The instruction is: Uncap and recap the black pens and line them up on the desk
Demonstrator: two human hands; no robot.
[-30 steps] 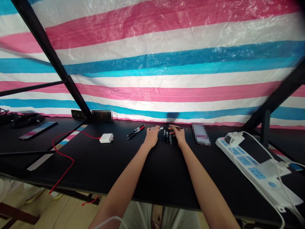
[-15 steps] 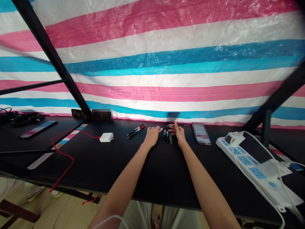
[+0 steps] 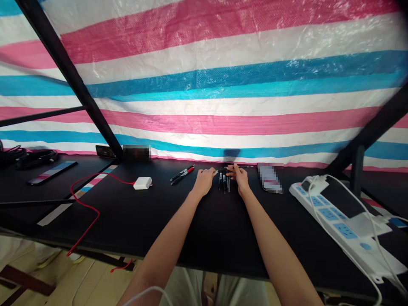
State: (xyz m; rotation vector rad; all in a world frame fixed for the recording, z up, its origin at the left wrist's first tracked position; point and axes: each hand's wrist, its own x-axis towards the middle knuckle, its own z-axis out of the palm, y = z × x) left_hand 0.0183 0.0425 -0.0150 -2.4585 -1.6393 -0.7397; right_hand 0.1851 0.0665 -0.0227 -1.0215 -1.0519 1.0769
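My left hand (image 3: 204, 179) is closed, thumb and fingers pinched on the left end of a black pen (image 3: 221, 170) with a pale tip. The pen lies crosswise between my two hands, just above the table. At its other end, the fingers of my right hand (image 3: 238, 177) are bent around it and partly cover it. Below the held pen, several black pens or pen parts (image 3: 224, 182) lie side by side, pointing toward me. A thin dark rod (image 3: 247, 166) lies behind my right hand. More pens, one with red (image 3: 182, 174), rest left of my left hand.
A white charger (image 3: 142, 183) with a red cable lies to the left. On the right are a blurred phone-like object (image 3: 270, 178) and a white power strip (image 3: 338, 225) with cables. Black frame bars (image 3: 75, 85) and a striped sheet (image 3: 223, 85) border the black table (image 3: 223, 233).
The fingers of my right hand have drawn in and closed around the pen's right end. My left hand stays in place, and the other things have not moved.
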